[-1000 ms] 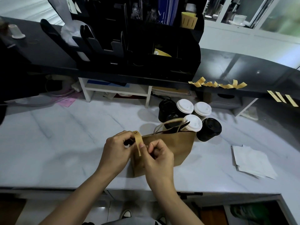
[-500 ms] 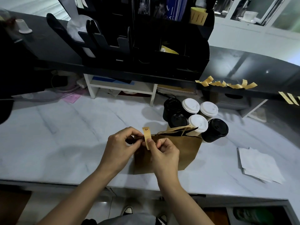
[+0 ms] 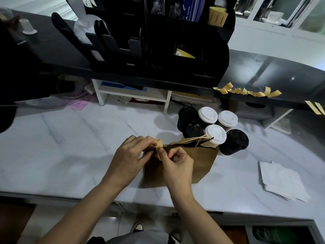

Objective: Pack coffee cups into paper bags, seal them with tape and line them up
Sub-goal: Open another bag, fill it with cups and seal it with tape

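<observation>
A brown paper bag [image 3: 198, 166] stands on a marble counter [image 3: 70, 147], directly under and behind both hands. A short strip of tape [image 3: 159, 148] sits folded over the bag's top edge, between the hands. Compared with a moment ago, the strip stands lower, bent over the rim instead of sticking up. The left hand [image 3: 130, 155] pinches the bag's top edge beside the tape. The right hand [image 3: 177, 164] pinches the tape with thumb and forefinger, its other fingers curled. Lidded coffee cups [image 3: 215, 133] cluster just behind the bag.
</observation>
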Demonstrator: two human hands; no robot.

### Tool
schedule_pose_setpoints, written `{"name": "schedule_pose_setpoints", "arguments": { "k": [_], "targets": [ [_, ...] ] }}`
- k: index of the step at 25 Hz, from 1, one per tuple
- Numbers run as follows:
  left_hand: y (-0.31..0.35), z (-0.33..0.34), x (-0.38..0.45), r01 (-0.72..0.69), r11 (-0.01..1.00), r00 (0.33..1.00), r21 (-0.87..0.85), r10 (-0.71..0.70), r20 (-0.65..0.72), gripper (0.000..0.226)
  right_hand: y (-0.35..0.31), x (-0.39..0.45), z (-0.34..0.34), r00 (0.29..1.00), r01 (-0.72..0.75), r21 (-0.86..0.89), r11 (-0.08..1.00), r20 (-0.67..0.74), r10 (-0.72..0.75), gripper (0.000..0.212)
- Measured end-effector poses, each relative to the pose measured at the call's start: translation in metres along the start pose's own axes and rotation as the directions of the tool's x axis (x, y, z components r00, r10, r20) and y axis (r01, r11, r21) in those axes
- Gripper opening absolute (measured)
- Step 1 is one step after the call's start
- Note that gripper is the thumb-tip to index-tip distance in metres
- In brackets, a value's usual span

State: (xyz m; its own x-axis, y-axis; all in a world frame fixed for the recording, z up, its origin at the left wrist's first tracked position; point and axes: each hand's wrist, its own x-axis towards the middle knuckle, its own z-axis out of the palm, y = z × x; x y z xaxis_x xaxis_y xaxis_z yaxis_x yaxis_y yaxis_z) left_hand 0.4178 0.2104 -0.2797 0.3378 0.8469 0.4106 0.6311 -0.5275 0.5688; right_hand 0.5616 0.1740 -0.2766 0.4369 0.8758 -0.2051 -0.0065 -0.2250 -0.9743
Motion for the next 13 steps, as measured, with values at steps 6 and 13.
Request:
{"name": "schedule_pose_setpoints", "arguments": {
  "k": [6,13],
  "targets": [
    [-0.0012,-0.0008,0.0014,-0.015,0.999,0.999,0.036,0.014,0.032,0.028,0.0014,0.0015,-0.0001,1.0,0.013,-0.006,1.0,0.009,-0.013,0.036],
    [-0.0037,-0.001,0.0029,0.008,0.999,0.997,0.036,-0.01,0.071,0.03,0.0043,0.0012,0.0011,0.998,0.053,-0.018,0.998,0.022,-0.053,0.037]
  ]
}}
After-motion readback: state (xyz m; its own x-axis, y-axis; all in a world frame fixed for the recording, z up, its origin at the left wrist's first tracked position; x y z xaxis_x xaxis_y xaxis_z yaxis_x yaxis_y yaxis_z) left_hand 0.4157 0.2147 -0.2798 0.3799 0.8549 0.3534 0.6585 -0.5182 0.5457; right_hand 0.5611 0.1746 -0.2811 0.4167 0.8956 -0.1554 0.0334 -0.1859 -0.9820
